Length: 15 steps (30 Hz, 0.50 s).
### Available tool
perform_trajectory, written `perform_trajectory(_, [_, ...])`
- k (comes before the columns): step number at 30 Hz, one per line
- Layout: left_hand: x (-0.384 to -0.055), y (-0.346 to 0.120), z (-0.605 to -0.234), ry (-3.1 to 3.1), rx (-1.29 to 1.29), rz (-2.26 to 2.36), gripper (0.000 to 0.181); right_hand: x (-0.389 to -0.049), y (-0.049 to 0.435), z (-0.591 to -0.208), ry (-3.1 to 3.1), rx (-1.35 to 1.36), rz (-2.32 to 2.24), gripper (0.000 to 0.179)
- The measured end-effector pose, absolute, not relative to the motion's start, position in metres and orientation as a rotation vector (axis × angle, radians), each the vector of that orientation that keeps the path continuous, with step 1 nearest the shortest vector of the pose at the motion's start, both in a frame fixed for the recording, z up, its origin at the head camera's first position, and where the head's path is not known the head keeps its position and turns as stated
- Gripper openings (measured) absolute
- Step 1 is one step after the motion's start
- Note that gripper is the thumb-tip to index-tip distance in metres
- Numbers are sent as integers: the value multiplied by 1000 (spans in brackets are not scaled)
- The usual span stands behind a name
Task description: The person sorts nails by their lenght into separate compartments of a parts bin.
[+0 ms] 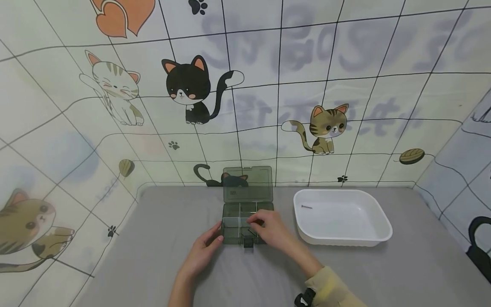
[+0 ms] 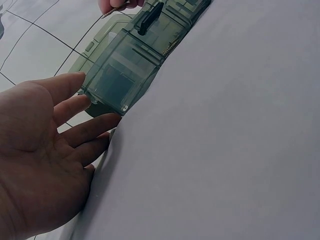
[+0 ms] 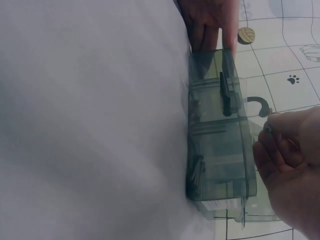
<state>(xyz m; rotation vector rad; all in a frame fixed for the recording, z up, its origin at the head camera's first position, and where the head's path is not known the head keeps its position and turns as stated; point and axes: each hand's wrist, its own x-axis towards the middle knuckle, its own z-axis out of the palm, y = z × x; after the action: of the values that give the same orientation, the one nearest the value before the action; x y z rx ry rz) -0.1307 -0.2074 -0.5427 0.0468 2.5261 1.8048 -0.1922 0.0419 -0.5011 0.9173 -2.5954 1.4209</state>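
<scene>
A translucent green compartment box [image 1: 231, 235] stands on the grey cloth with its lid [image 1: 247, 192] raised at the back. My left hand [image 1: 202, 250] is at the box's left side, thumb and fingers loosely spread and fingertips right at its wall. Over the right-hand compartments, my right hand [image 1: 273, 229] pinches a small screw [image 2: 114, 10] between thumb and fingertips. Brass-coloured screws [image 2: 171, 47] lie in one front compartment, seen through the wall. Darker pieces of hardware [image 3: 198, 175] lie in another compartment toward the right end. The front latch [image 1: 248, 242] hangs down.
To the right of the box stands a white tray [image 1: 344, 239] with a single screw [image 1: 306, 207] inside. A cat-patterned curtain [image 1: 261, 106] rises behind the table. A black strap-like object [image 1: 477, 251] is at the far right edge.
</scene>
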Motion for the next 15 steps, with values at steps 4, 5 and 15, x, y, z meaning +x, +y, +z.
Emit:
perform_trajectory(4, [-131, -207, -543, 2536, 52, 1794, 51, -193, 40, -503, -2569, 910, 1425, 12])
perform_trajectory(5, [-131, -207, -543, 2536, 53, 1792, 51, -193, 41, -503, -2555, 915, 1431, 12])
perform_trajectory(15, [-131, -207, -543, 2547, 41, 1788, 51, -194, 58, -493, -2489, 881, 1406, 15])
